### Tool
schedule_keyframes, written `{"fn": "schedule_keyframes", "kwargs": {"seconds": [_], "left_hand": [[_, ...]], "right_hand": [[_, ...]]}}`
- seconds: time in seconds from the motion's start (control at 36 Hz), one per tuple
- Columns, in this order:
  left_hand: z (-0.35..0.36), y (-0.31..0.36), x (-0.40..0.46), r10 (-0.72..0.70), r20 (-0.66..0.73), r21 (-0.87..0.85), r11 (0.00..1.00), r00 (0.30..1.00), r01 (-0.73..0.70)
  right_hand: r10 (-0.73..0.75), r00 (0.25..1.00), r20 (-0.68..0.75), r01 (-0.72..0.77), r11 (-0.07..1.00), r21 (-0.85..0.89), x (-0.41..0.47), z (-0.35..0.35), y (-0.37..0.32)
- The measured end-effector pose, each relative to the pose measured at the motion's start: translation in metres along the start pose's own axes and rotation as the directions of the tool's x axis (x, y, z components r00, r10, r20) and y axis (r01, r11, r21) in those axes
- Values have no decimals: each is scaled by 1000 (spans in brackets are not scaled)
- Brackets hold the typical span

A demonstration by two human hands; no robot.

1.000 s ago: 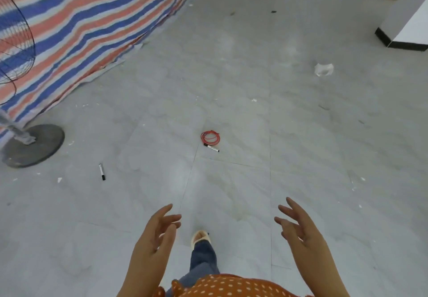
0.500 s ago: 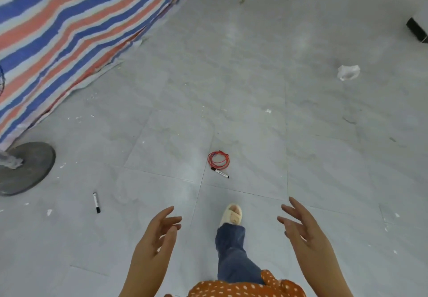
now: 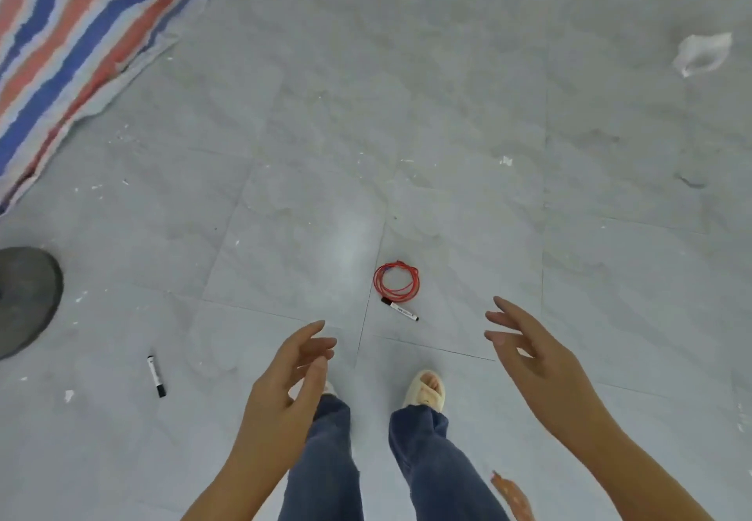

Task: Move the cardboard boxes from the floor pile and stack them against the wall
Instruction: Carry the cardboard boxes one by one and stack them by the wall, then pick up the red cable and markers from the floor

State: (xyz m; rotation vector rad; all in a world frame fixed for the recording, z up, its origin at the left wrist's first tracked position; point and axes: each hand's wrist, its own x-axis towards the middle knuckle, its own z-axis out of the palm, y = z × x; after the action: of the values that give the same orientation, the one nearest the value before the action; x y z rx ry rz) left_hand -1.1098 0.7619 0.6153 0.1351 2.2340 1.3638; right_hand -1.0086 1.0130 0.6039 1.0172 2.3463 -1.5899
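No cardboard box is in view at this moment. My left hand (image 3: pixel 289 382) is held out in front of me over the grey tiled floor, fingers relaxed and empty. My right hand (image 3: pixel 533 354) is raised at the same height, fingers loosely spread, holding nothing. Both feet in pale slippers and blue trouser legs show below the hands.
A red wire coil (image 3: pixel 396 281) and a marker (image 3: pixel 399 309) lie just ahead of my feet. Another marker (image 3: pixel 156 376) lies at the left. A round grey fan base (image 3: pixel 24 299) sits at the left edge, a striped tarp (image 3: pixel 73 40) at upper left, a white scrap (image 3: pixel 702 53) at upper right.
The view has tilted further down and moved forward; the distant boxes and the wall have left the frame. The wire coil now lies close to my feet. Both hands stay empty.
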Motion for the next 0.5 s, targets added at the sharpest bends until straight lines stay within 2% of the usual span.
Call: {"fn": "schedule_keyframes", "kwargs": {"seconds": [0.08,0.22,0.36,0.5], "left_hand": [[21,-61,76,-41,80,53,998,996,37],[84,-209,218,-99,295,289,957,950,10],[153,-327,349,-55,485,482,850,873,-213],[203,-426,460,-34,650,630,584,759,-512]], "right_hand": [[33,999,-3,-33,999,-17,75,32,43],[125,992,24,-122,989,-84,206,120,167],[181,978,107,-151,958,-243,308,208,298],[177,956,232,-25,842,-538,384,263,398]]}}
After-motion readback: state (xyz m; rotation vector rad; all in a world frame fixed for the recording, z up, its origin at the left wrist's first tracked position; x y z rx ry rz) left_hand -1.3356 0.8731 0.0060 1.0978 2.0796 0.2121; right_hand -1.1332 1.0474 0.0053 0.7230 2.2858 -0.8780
